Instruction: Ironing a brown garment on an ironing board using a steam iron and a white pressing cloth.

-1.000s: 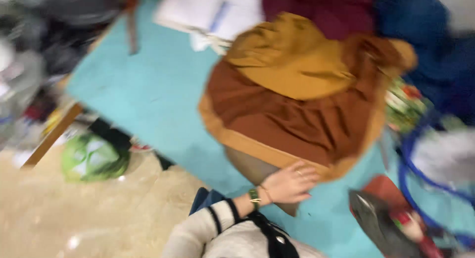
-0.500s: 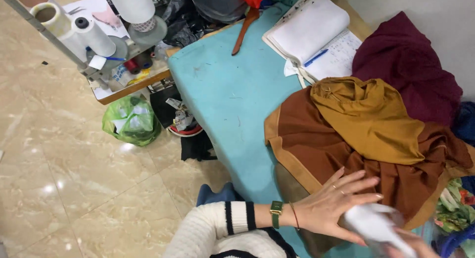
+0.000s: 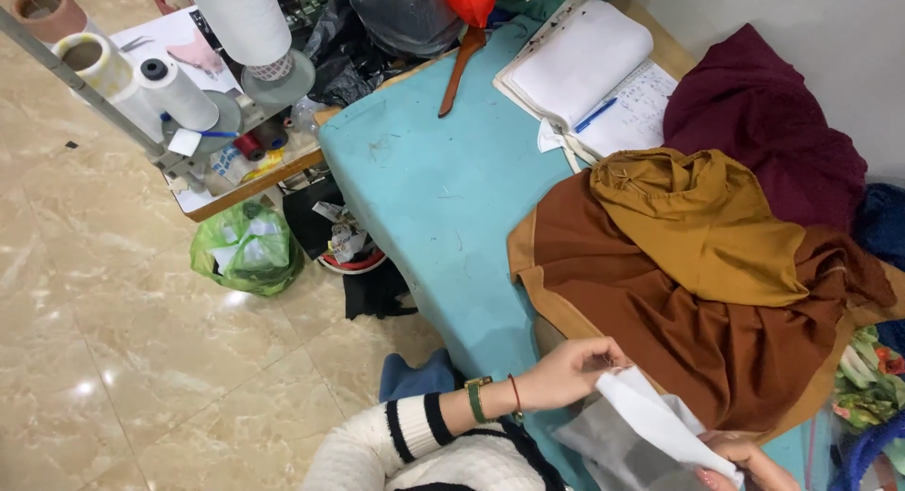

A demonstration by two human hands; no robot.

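Pinching white fabric point(image 3: 650, 420) — left hand point(image 3: 566, 373) fingers closed, right hand point(image 3: 740, 458) gripping its lower edge.

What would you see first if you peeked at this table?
First, the big heap of brown cloth with mustard-yellow cloth on top, on the right of the turquoise table. At the bottom edge, the left hand and right hand both pinch a white piece of fabric. An open notebook with a blue pen lies at the far end.
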